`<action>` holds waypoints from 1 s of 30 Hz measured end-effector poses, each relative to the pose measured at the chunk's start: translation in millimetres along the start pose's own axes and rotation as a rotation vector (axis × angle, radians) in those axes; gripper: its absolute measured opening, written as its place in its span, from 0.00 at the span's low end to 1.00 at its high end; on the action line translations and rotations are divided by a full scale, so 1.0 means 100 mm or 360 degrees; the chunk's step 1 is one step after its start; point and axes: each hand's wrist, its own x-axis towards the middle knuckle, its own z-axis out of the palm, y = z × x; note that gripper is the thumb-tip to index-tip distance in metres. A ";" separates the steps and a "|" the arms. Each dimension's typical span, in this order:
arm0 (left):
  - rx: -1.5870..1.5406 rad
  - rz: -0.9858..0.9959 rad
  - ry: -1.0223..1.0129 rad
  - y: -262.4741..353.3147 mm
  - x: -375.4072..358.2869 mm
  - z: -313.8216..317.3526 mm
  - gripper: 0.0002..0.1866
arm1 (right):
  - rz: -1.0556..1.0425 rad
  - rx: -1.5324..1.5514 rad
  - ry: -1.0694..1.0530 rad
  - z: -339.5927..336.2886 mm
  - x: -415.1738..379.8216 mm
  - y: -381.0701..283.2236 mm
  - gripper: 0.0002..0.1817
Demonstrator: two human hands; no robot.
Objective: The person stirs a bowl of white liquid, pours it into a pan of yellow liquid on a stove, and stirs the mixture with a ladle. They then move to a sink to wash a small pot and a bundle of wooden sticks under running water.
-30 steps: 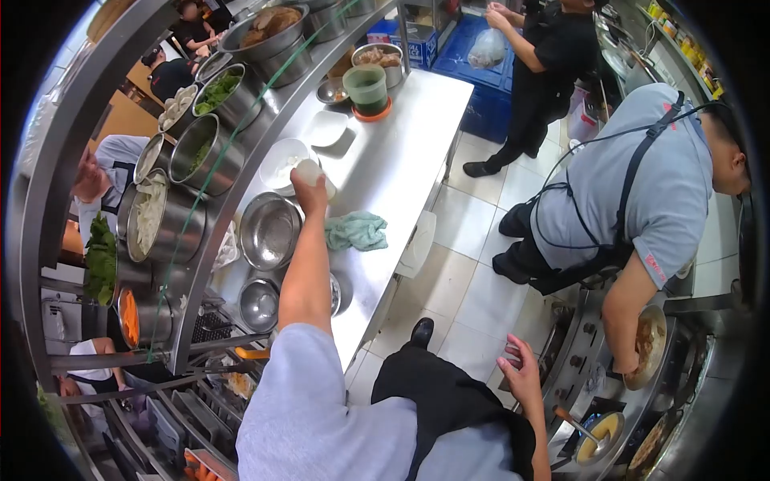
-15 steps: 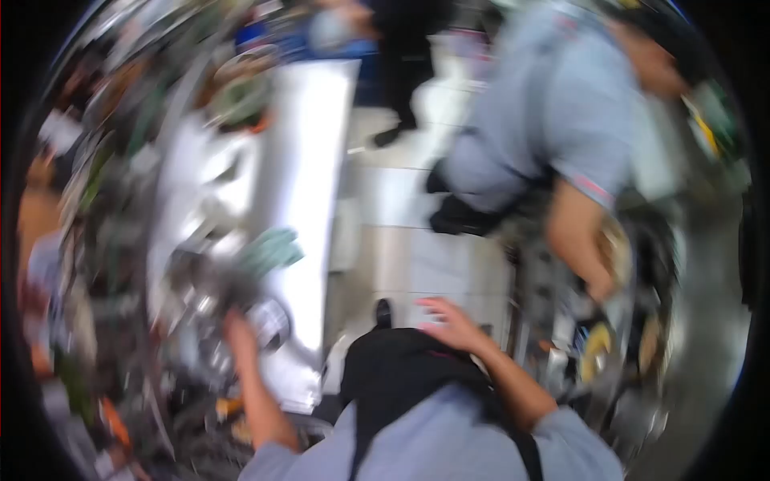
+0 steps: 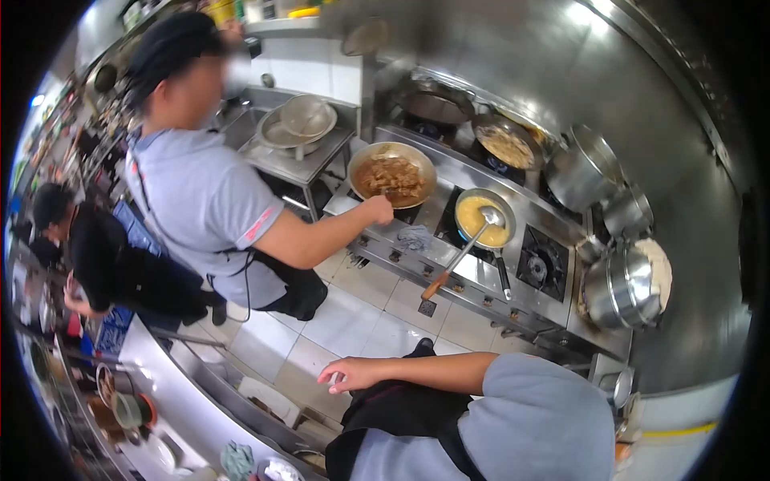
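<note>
The wearer's view has swung from the counter (image 3: 188,393) to the stove (image 3: 545,309); the bowls that stood by the left hand a second ago now lie at or beyond the lower left edge, and the pans occupy the centre. The left hand, earlier raised over the counter with a pale item, is out of view; its present opening and contents cannot be told.

The right hand (image 3: 350,374) is half open, fingers loosely curled, with nothing visible in its hold. It hangs above the floor tiles (image 3: 345,313), in front of the stove and touching neither pan nor ladle.

The yellow pan (image 3: 485,193) sits on a burner, beyond the right hand and to its right. It contains yellow liquid (image 3: 472,215). The ladle (image 3: 473,247) has its bowl in this liquid; its wooden handle slants across the front ledge towards the wearer, the handle end being the nearest part to the right hand.

A co-worker's hand (image 3: 378,210) is at the near rim of the meat pan (image 3: 383,151), left of the yellow pan. On the counter, a green cloth (image 3: 237,459) lies beside a bowl (image 3: 265,466) of white pieces, well apart from the right hand.
</note>
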 end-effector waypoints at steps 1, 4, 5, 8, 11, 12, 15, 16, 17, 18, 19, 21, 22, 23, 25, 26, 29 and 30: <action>-0.0014 0.0190 -0.0052 0.30 0.14 -0.09 0.23 | -0.0002 0.0130 0.0033 -0.06 -0.07 0.06 0.24; -0.0613 0.0994 -0.0026 1.74 0.42 -0.62 0.13 | 0.0086 0.0475 0.0163 -0.23 -0.36 0.11 0.24; -0.0630 0.1123 -0.0010 2.35 0.33 -0.88 0.11 | 0.0182 0.0683 0.0209 -0.29 -0.46 0.09 0.23; -0.0483 0.1553 0.0019 3.80 -0.01 -1.28 0.09 | 0.0225 0.0872 0.0425 -0.57 -0.86 0.02 0.21; -0.0479 0.2067 0.0000 4.96 -0.30 -1.32 0.12 | 0.0081 0.1225 0.0695 -0.88 -1.35 0.20 0.15; -0.0508 0.2211 -0.0033 5.29 -0.42 -1.28 0.13 | 0.0043 0.1401 0.0839 -0.98 -1.54 0.28 0.13; -0.0581 0.2547 -0.0185 6.20 -0.83 -1.20 0.14 | 0.0056 0.1493 0.1275 -1.25 -2.14 0.51 0.10; -0.0649 0.2576 -0.0221 6.44 -1.01 -1.18 0.14 | 0.0044 0.1510 0.1292 -1.33 -2.35 0.57 0.10; -0.0716 0.2604 -0.0258 6.68 -1.20 -1.18 0.14 | 0.0021 0.1620 0.1501 -1.40 -2.57 0.55 0.08; -0.0781 0.2632 -0.0295 6.91 -1.38 -1.17 0.14 | 0.0005 0.1737 0.1708 -1.48 -2.75 0.57 0.08; -0.0820 0.2784 -0.0158 7.12 -1.54 -1.18 0.14 | -0.0047 0.1816 0.1852 -1.56 -2.90 0.64 0.07; -0.0824 0.2903 -0.0121 7.48 -1.80 -1.12 0.15 | -0.0141 0.1885 0.2102 -1.72 -3.18 0.69 0.08; -0.0795 0.2881 -0.0207 7.66 -1.90 -1.07 0.15 | -0.0198 0.1860 0.2210 -1.83 -3.31 0.66 0.09; -0.0776 0.2883 -0.0223 7.83 -2.00 -1.01 0.15 | -0.0282 0.1852 0.2327 -1.92 -3.39 0.66 0.10; -0.0623 0.3045 -0.0151 8.16 -2.20 -0.87 0.17 | -0.0340 0.1798 0.2411 -2.06 -3.52 0.77 0.10; -0.0615 0.3056 -0.0160 8.31 -2.31 -0.81 0.17 | -0.0399 0.1721 0.2488 -2.13 -3.57 0.81 0.10; -0.0648 0.3158 -0.0040 8.72 -2.60 -0.64 0.19 | -0.0449 0.1677 0.2553 -2.29 -3.70 0.85 0.05; -0.0652 0.3169 -0.0046 8.84 -2.66 -0.61 0.19 | -0.0452 0.1640 0.2580 -2.35 -3.73 0.88 0.04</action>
